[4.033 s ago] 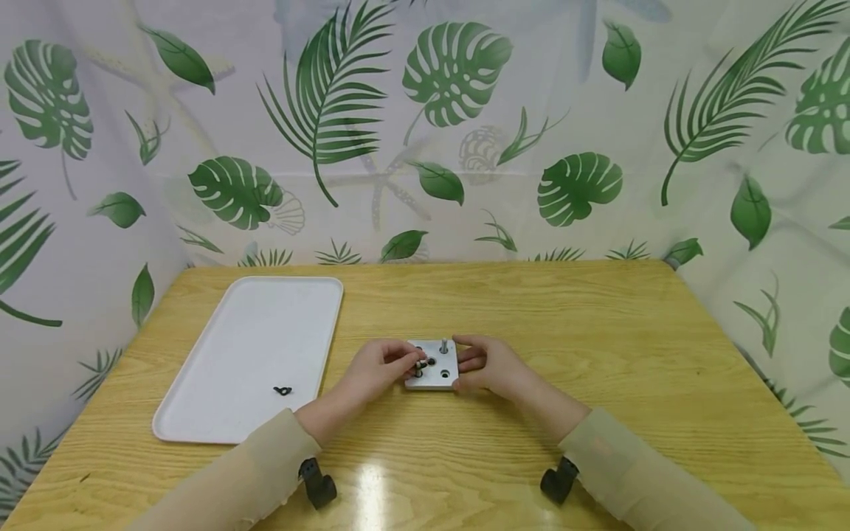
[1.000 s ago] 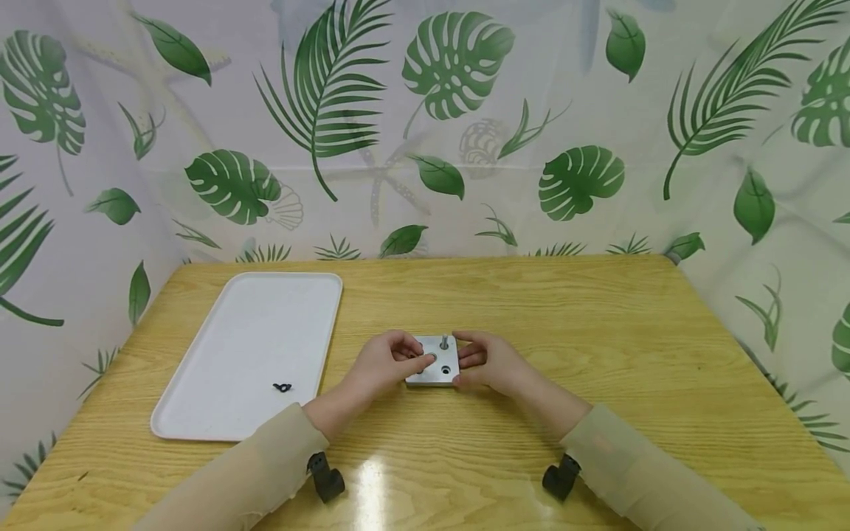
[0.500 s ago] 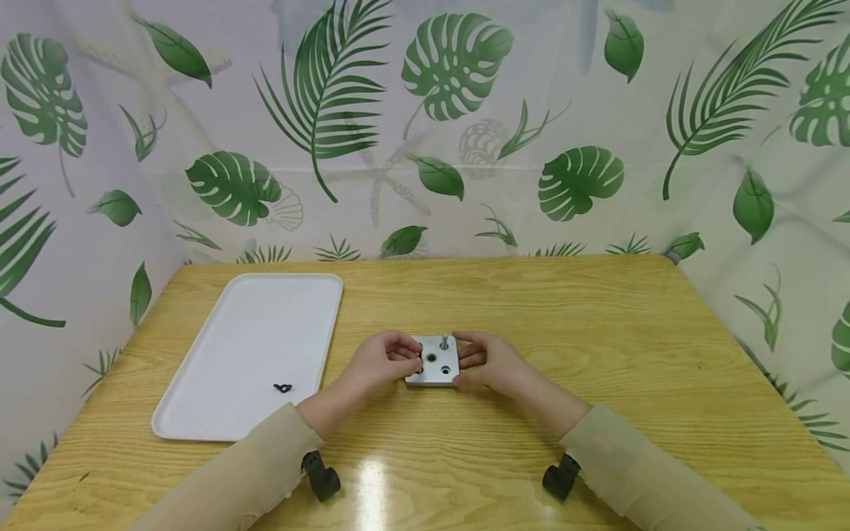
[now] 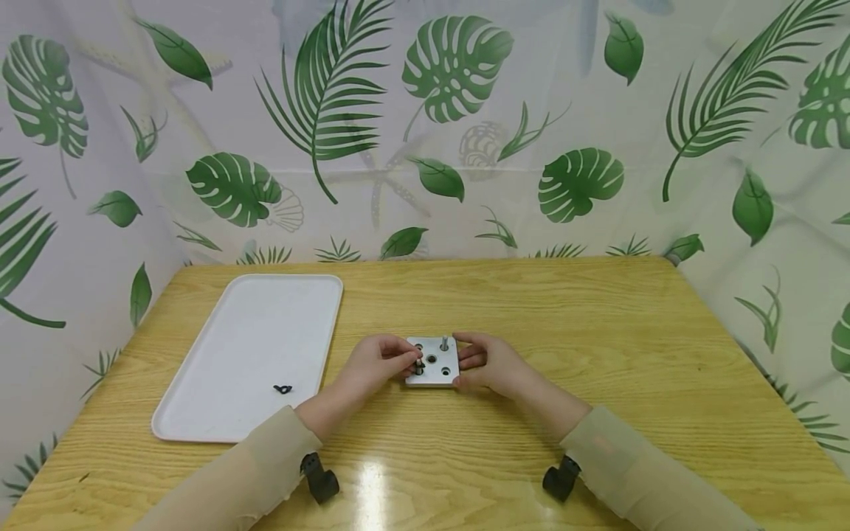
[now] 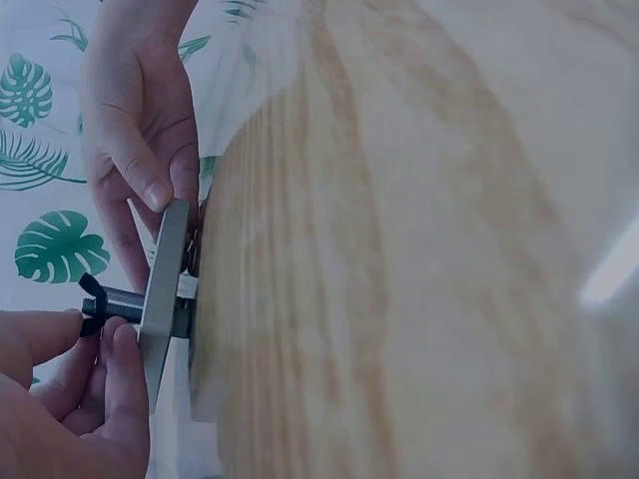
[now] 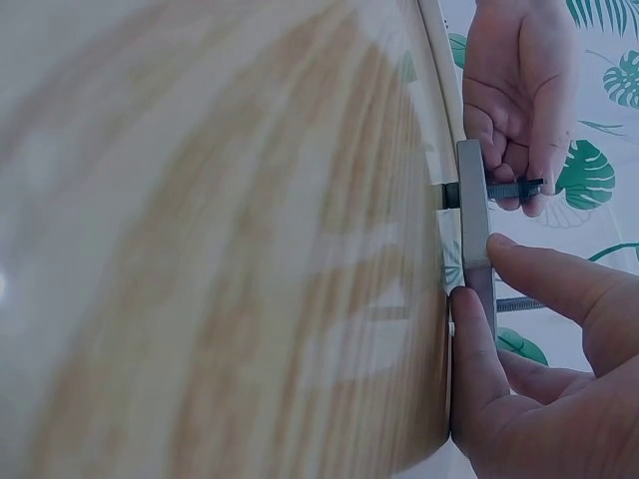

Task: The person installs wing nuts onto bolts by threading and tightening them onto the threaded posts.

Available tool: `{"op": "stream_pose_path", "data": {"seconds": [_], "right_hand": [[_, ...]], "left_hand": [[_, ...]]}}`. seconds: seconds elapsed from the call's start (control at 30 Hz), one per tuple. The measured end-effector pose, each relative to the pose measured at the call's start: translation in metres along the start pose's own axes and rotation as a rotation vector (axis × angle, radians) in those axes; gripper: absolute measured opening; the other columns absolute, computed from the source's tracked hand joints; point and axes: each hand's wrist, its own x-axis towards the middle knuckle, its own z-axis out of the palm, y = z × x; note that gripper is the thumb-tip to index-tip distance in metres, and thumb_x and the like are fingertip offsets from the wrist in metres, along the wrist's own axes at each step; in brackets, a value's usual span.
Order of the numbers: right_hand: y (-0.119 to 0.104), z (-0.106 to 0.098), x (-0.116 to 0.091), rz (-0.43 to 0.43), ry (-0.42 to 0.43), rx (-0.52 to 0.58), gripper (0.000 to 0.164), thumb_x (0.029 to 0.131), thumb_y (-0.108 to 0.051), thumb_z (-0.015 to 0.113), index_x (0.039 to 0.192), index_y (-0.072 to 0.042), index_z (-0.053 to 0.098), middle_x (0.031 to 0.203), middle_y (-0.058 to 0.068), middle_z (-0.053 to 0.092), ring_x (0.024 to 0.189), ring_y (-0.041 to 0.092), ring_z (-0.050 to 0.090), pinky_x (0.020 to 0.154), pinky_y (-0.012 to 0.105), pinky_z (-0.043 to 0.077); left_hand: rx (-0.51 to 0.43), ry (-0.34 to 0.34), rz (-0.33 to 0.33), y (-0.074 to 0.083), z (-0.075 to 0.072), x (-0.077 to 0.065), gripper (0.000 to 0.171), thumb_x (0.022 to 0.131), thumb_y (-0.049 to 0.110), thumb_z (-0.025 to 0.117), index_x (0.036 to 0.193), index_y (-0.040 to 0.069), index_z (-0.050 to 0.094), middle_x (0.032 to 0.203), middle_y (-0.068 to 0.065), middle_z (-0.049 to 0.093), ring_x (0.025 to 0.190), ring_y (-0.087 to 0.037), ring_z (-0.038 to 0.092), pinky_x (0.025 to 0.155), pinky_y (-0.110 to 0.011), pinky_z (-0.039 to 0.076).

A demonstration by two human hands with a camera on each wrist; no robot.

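White, a tray (image 4: 265, 332) lay left of the left hand (image 4: 378, 363), bearing one loose wing nut (image 4: 282, 389). That hand, the nearer, pinched a second wing nut (image 5: 92, 285) at the tip of an upright bolt (image 5: 125, 303), square to the metal plate (image 4: 434, 377). This plate sat between it and the right hand (image 4: 489, 359), which gripped the edge near a bare bolt (image 4: 445, 343).

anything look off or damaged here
Little stands out: no spill or damage shows around the plate. The one oddity is a small dark mark on the table, lower left in the head view, breaking the pale wood; too small to tell scratch from dirt.
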Motion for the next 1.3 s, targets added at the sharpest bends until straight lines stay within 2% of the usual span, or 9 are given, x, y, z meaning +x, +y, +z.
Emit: {"op": "stream_pose_path", "data": {"seconds": [0.1, 0.23, 0.43, 0.7, 0.9, 1.13, 1.23, 1.3], "right_hand": [[0.0004, 0.0002, 0.0009, 0.001, 0.002, 0.001, 0.083, 0.086, 0.003, 0.085, 0.158, 0.004, 0.044, 0.134, 0.026, 0.065, 0.119, 0.033, 0.068, 0.092, 0.030, 0.058], [0.0015, -0.0005, 0.0016, 0.001, 0.001, 0.000, 0.081, 0.087, 0.002, 0.084, 0.158, 0.003, 0.044, 0.135, 0.026, 0.065, 0.120, 0.033, 0.068, 0.094, 0.031, 0.058], [0.0023, -0.0009, 0.0021, 0.001, 0.000, 0.005, 0.081, 0.087, 0.003, 0.084, 0.158, 0.003, 0.044, 0.135, 0.026, 0.065, 0.120, 0.032, 0.068, 0.093, 0.030, 0.058], [0.0025, 0.0006, 0.0025, 0.009, 0.002, 0.001, 0.082, 0.087, 0.002, 0.084, 0.158, 0.003, 0.044, 0.134, 0.025, 0.065, 0.119, 0.031, 0.068, 0.093, 0.030, 0.057], [0.0033, 0.0006, 0.0033, 0.008, 0.007, -0.011, 0.083, 0.086, 0.002, 0.085, 0.158, 0.002, 0.044, 0.134, 0.025, 0.065, 0.119, 0.031, 0.068, 0.094, 0.031, 0.057], [0.0042, 0.0004, 0.0041, 0.003, 0.008, -0.013, 0.083, 0.086, 0.002, 0.085, 0.158, 0.002, 0.044, 0.133, 0.025, 0.066, 0.119, 0.031, 0.068, 0.093, 0.031, 0.058], [0.0038, 0.0003, 0.0035, -0.001, 0.004, -0.014, 0.083, 0.086, 0.002, 0.085, 0.158, 0.003, 0.044, 0.134, 0.025, 0.066, 0.119, 0.032, 0.069, 0.095, 0.032, 0.058], [0.0037, 0.0002, 0.0034, -0.001, 0.002, -0.014, 0.083, 0.087, 0.001, 0.085, 0.159, 0.002, 0.044, 0.134, 0.025, 0.066, 0.119, 0.032, 0.069, 0.096, 0.033, 0.058]], "left_hand": [[-0.012, 0.017, 0.000, -0.0006, 0.0018, -0.0007, 0.016, 0.102, 0.010, 0.072, 0.112, -0.002, 0.076, 0.108, -0.015, 0.077, 0.086, -0.010, 0.071, 0.081, -0.028, 0.062], [0.011, 0.024, -0.005, 0.0009, 0.0039, -0.0022, 0.023, 0.094, 0.014, 0.082, 0.113, 0.002, 0.074, 0.101, -0.008, 0.074, 0.084, -0.012, 0.067, 0.074, -0.024, 0.056], [0.024, 0.020, 0.025, 0.0023, 0.0048, -0.0032, 0.031, 0.087, 0.004, 0.086, 0.113, -0.001, 0.071, 0.097, -0.007, 0.070, 0.083, -0.012, 0.064, 0.074, -0.022, 0.054], [0.020, 0.010, 0.015, 0.0026, 0.0004, -0.0060, 0.022, 0.091, 0.001, 0.080, 0.112, -0.002, 0.075, 0.107, -0.013, 0.076, 0.089, -0.012, 0.070, 0.079, -0.025, 0.058], [-0.013, 0.028, -0.006, 0.0009, -0.0004, -0.0047, 0.014, 0.095, 0.000, 0.077, 0.109, -0.003, 0.079, 0.105, -0.014, 0.079, 0.084, -0.008, 0.071, 0.079, -0.025, 0.060], [-0.093, -0.033, 0.024, -0.0034, -0.0023, -0.0013, 0.019, 0.102, -0.004, 0.065, 0.117, -0.012, 0.075, 0.115, -0.025, 0.077, 0.080, -0.003, 0.072, 0.082, -0.025, 0.063], [-0.092, -0.042, 0.028, -0.0029, -0.0018, -0.0020, 0.021, 0.104, 0.002, 0.066, 0.119, -0.011, 0.074, 0.115, -0.023, 0.077, 0.080, -0.003, 0.071, 0.081, -0.024, 0.063], [-0.081, -0.027, 0.021, -0.0017, 0.0000, -0.0029, 0.022, 0.102, 0.007, 0.071, 0.118, -0.008, 0.074, 0.108, -0.018, 0.078, 0.079, -0.004, 0.069, 0.077, -0.024, 0.061]]}}
